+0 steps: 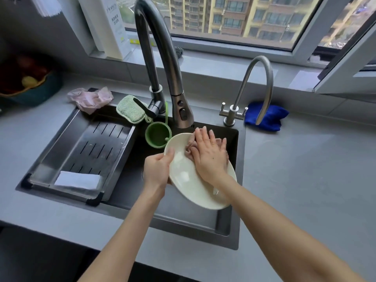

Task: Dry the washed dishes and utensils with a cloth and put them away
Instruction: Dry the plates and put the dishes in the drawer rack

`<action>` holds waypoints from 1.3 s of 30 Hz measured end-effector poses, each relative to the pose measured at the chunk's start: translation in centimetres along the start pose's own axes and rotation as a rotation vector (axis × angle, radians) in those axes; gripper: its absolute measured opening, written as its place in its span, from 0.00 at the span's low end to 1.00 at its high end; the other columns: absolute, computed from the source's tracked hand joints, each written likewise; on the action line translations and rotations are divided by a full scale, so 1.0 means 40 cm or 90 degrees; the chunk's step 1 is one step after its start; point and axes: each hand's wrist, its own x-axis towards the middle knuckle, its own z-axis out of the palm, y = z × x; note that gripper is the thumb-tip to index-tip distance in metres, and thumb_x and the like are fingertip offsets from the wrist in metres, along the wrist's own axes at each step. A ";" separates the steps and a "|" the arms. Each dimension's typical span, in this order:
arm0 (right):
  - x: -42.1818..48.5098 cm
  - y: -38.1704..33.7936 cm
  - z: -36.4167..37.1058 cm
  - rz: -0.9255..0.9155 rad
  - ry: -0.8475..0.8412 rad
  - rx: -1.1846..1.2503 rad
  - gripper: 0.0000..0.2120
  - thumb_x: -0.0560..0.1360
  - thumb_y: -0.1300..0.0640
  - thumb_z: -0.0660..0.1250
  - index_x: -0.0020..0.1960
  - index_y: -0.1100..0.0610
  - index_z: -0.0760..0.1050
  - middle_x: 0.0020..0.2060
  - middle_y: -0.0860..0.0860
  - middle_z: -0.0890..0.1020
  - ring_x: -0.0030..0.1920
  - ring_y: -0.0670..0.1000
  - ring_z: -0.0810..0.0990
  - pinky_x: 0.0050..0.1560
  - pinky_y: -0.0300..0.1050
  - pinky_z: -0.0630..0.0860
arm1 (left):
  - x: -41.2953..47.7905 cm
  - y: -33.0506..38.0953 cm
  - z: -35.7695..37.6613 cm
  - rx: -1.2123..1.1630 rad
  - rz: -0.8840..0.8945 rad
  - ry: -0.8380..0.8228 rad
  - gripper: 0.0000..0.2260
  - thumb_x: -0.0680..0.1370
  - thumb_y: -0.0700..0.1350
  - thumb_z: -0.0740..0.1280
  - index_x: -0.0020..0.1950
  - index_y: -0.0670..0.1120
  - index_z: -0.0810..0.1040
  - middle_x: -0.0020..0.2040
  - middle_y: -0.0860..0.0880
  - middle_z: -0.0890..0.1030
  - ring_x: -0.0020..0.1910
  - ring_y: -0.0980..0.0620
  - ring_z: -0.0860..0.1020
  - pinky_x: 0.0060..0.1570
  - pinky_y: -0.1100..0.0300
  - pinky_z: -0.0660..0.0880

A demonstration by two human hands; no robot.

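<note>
A cream oval plate (187,180) is held tilted over the dark sink (203,224). My left hand (157,169) grips the plate's left rim, thumb on the inner face. My right hand (209,153) lies flat on the plate's upper part, pressing a crumpled pinkish-brown cloth (190,146) against it. Most of the cloth is hidden under that hand.
A slotted metal drain tray (87,151) with a white pad (78,180) spans the sink's left half. A green cup (157,135), green sponge (130,108), pink gloves (91,98), tall faucet (162,64), small faucet (250,92) and blue cloth (268,117) ring the sink. Grey counter lies right.
</note>
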 end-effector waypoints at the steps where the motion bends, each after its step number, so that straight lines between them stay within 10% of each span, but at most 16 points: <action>1: -0.009 0.004 0.005 0.077 -0.013 -0.011 0.26 0.82 0.45 0.42 0.78 0.49 0.42 0.78 0.49 0.46 0.77 0.53 0.43 0.73 0.62 0.37 | -0.001 0.004 0.008 -0.004 0.015 0.022 0.21 0.79 0.46 0.64 0.26 0.42 0.72 0.23 0.50 0.73 0.26 0.51 0.69 0.25 0.65 0.63; 4: -0.070 -0.038 0.004 0.181 -0.101 0.143 0.26 0.81 0.46 0.42 0.76 0.53 0.55 0.77 0.52 0.55 0.76 0.55 0.52 0.72 0.67 0.44 | 0.002 0.002 0.027 -0.005 0.040 0.078 0.20 0.78 0.44 0.65 0.24 0.43 0.72 0.22 0.52 0.72 0.29 0.50 0.70 0.32 0.59 0.66; 8: -0.182 -0.122 -0.090 -0.042 -0.281 0.379 0.20 0.83 0.52 0.45 0.73 0.53 0.61 0.75 0.50 0.60 0.75 0.52 0.56 0.72 0.57 0.48 | 0.008 -0.010 0.022 -0.041 -0.020 0.108 0.16 0.77 0.43 0.65 0.31 0.38 0.75 0.28 0.48 0.77 0.30 0.50 0.76 0.34 0.57 0.73; 13: -0.250 0.011 -0.099 -0.273 -0.345 0.176 0.22 0.82 0.46 0.45 0.76 0.40 0.52 0.75 0.37 0.47 0.77 0.43 0.46 0.75 0.50 0.38 | 0.029 -0.026 -0.034 -0.042 -0.066 0.031 0.14 0.74 0.46 0.68 0.38 0.34 0.77 0.38 0.40 0.76 0.38 0.46 0.73 0.40 0.52 0.69; 19: -0.174 0.154 -0.081 -0.305 -0.063 -0.071 0.29 0.73 0.54 0.61 0.73 0.43 0.61 0.74 0.57 0.64 0.73 0.61 0.62 0.65 0.74 0.59 | 0.018 0.003 -0.068 0.012 -0.002 -0.173 0.21 0.75 0.47 0.68 0.42 0.26 0.76 0.38 0.36 0.78 0.37 0.43 0.75 0.40 0.52 0.68; 22: -0.093 0.146 -0.156 -0.225 -0.038 0.062 0.50 0.66 0.61 0.71 0.75 0.36 0.46 0.77 0.54 0.56 0.75 0.57 0.59 0.68 0.60 0.65 | 0.007 0.016 -0.066 0.030 -0.003 -0.286 0.18 0.76 0.46 0.67 0.43 0.29 0.79 0.39 0.33 0.81 0.36 0.43 0.79 0.39 0.54 0.72; 24: -0.053 0.130 -0.205 -0.152 -0.117 0.188 0.52 0.66 0.61 0.72 0.71 0.29 0.42 0.73 0.50 0.67 0.65 0.54 0.72 0.60 0.48 0.73 | -0.003 0.019 -0.051 0.031 0.001 -0.325 0.17 0.73 0.48 0.69 0.40 0.32 0.81 0.36 0.38 0.82 0.32 0.45 0.80 0.34 0.59 0.73; 30: -0.052 0.161 -0.213 0.071 -0.194 0.567 0.46 0.66 0.72 0.70 0.75 0.41 0.59 0.57 0.50 0.78 0.41 0.47 0.79 0.40 0.40 0.78 | -0.010 0.009 -0.002 -0.025 0.013 -0.216 0.14 0.77 0.42 0.65 0.37 0.32 0.80 0.33 0.40 0.80 0.31 0.47 0.77 0.33 0.60 0.71; 35: -0.167 0.185 -0.178 0.233 -0.118 0.646 0.38 0.69 0.71 0.68 0.73 0.46 0.62 0.52 0.52 0.81 0.47 0.52 0.82 0.44 0.49 0.81 | 0.020 -0.006 0.010 -0.078 -0.059 -0.064 0.11 0.78 0.41 0.65 0.39 0.37 0.81 0.34 0.45 0.83 0.34 0.46 0.80 0.39 0.54 0.77; 39: -0.203 0.184 -0.203 0.235 0.103 0.380 0.38 0.71 0.64 0.69 0.75 0.44 0.58 0.61 0.49 0.77 0.52 0.51 0.79 0.51 0.48 0.78 | 0.011 -0.017 0.030 -0.074 -0.090 -0.072 0.11 0.78 0.43 0.65 0.40 0.37 0.80 0.43 0.38 0.81 0.42 0.42 0.79 0.46 0.47 0.74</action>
